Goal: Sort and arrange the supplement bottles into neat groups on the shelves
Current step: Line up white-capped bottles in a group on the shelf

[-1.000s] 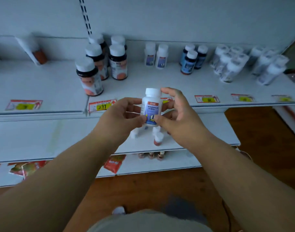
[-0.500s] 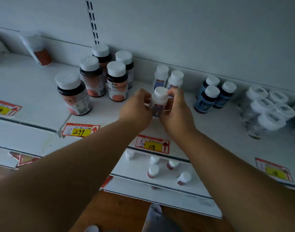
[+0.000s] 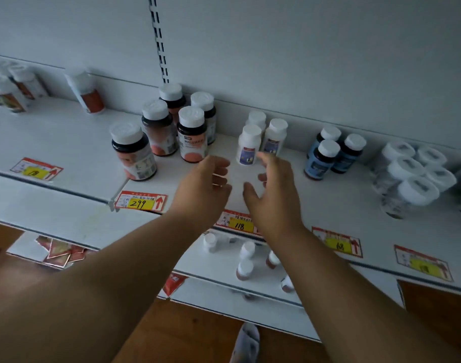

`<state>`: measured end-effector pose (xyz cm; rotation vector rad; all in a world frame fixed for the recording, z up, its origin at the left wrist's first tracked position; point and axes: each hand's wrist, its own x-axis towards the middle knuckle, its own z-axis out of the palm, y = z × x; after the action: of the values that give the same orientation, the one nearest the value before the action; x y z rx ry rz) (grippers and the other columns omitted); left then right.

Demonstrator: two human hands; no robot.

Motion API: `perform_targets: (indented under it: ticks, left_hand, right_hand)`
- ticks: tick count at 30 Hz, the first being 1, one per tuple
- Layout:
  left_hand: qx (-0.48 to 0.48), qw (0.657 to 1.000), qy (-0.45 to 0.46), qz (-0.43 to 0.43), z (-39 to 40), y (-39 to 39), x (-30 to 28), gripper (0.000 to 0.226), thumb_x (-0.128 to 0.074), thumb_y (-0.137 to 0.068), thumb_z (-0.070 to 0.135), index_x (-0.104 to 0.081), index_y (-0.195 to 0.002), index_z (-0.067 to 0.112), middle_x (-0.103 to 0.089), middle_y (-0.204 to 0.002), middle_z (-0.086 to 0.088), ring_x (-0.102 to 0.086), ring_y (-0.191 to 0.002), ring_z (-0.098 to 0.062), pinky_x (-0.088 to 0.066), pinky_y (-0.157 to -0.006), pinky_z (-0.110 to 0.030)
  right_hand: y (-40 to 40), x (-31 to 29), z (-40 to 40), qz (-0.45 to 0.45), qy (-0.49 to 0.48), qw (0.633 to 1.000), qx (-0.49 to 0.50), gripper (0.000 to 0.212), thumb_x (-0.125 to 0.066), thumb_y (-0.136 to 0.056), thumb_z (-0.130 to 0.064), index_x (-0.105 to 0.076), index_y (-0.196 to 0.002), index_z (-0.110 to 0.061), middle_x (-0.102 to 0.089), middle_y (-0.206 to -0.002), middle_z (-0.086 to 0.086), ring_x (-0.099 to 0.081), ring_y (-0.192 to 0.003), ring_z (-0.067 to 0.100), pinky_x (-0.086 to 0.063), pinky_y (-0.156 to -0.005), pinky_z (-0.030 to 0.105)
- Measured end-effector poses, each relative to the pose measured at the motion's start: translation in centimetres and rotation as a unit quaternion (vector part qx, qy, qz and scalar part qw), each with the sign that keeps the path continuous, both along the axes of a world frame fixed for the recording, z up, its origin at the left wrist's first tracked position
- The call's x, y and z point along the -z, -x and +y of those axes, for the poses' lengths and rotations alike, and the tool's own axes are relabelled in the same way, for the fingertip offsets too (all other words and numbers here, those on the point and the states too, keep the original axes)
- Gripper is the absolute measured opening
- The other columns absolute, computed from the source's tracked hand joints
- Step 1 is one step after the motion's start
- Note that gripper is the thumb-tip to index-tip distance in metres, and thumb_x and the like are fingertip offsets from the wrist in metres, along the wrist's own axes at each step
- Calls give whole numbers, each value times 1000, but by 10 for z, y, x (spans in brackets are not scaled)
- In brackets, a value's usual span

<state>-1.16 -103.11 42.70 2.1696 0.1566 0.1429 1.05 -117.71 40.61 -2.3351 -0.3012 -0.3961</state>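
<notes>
Grouping: white bottle (image 3: 248, 145) stands upright on the upper shelf (image 3: 67, 142), touching or just beside two like bottles (image 3: 275, 136) behind it; judged, it sits there so that same-label stock forms one cluster.
Neighbours: dark bottles with orange labels (image 3: 191, 133) cluster to the left, blue-labelled bottles (image 3: 321, 159) to the right, a pack of white-capped jars (image 3: 407, 176) farther right; each kind is apart from the next, which reads as sorting by type.
Price tags: tag marked 118 (image 3: 238, 224) on the shelf edge lies below the white trio, so the placement likely matches that tag.
Left hand: left hand (image 3: 203, 189) hovers low over the shelf in front of the white bottle, fingers loosely curved, grip released, touching nothing.
Right hand: right hand (image 3: 272, 195) mirrors it, palm turned inward, fingers spread, grip released; its fingertips are near the bottle's right side but appear apart from it.
Arms: both forearms reach forward and up, roughly parallel.
Unsorted: small white-capped bottles (image 3: 246, 260) stand scattered on the lower shelf (image 3: 67, 218), likely next to be grouped.
</notes>
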Motion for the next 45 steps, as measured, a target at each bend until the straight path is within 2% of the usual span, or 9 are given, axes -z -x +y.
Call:
perform_targets:
  ticks: [6, 14, 23, 29, 32, 36, 40, 43, 45]
  left_hand:
    - [89, 994, -32, -61, 63, 96, 13, 37, -65, -91, 8, -57, -121, 28, -65, -109, 10, -63, -94, -2, -47, -82, -10]
    - [101, 993, -60, -12, 117, 156, 51, 36, -64, -91, 9, -58, -121, 28, -63, -109, 12, -60, -89, 3, -40, -76, -1]
    - [69, 993, -33, 94, 100, 103, 270, 37, -61, -95, 11, -55, -126, 30, -62, -111, 14, -62, -95, -5, -50, -78, -15]
    - [38, 992, -17, 120, 82, 40, 394, 37, -62, -95, 15, -54, -127, 31, -62, -112, 16, -62, -98, -8, -41, -71, -8]
    - [22, 994, 2, 111, 76, 12, 424, 38, -63, -94, 19, -52, -128, 32, -61, -115, 17, -60, -100, -4, -44, -74, -12]
    - [-3, 991, 76, 107, 64, -18, 450, 46, -65, -92, 16, -49, -134, 28, -57, -122, 16, -58, -112, -5, -53, -95, -36]
    - [-8, 989, 109, 104, 60, -28, 450, 44, -66, -90, 13, -51, -130, 23, -63, -119, 11, -62, -109, -9, -51, -98, -35]
    - [16, 980, 126, 153, 71, -13, 433, 41, -67, -90, 13, -56, -128, 26, -68, -111, 14, -66, -100, -6, -51, -90, -28]
    - [22, 961, 191, 198, 83, 8, 409, 41, -69, -85, 19, -58, -125, 24, -72, -109, 11, -70, -99, -12, -56, -91, -42]
  right_hand:
    - [119, -3, 52, -23, -18, 999, 25, 51, -67, -88, -13, -48, -135, -19, -50, -127, 3, -56, -109, 15, -51, -88, 27]
    - [190, 29, 101, 79, -34, 995, 42, 47, -66, -89, -14, -50, -132, -24, -51, -122, -5, -53, -105, 7, -46, -87, 21]
    - [153, 254, 97, 274, -69, 953, 113, 46, -65, -92, -24, -45, -132, -36, -55, -130, -15, -54, -108, -1, -39, -80, 3]
    - [76, 377, 87, 302, -94, 939, 133, 49, -58, -97, -18, -39, -140, -31, -51, -141, -10, -51, -128, 13, -50, -102, 38]
    - [32, 412, 84, 292, -85, 944, 127, 61, -53, -99, -14, -26, -151, -31, -43, -150, -7, -41, -138, 16, -36, -112, 35]
    - [-10, 432, 81, 306, -71, 946, 86, 61, -46, -98, -10, -26, -153, -28, -39, -154, -1, -36, -142, 18, -30, -116, 37]
    - [-8, 432, 87, 284, -109, 948, 91, 47, -49, -98, -12, -45, -143, -23, -63, -124, -3, -57, -116, 16, -44, -103, 34]
    - [20, 414, 87, 279, -102, 951, 85, 35, -56, -98, -22, -54, -133, -23, -63, -96, -5, -59, -87, 12, -45, -73, 23]
    - [45, 388, 90, 285, -139, 944, 87, 31, -62, -95, -32, -57, -125, -26, -63, -93, -8, -60, -82, 8, -48, -68, 23]
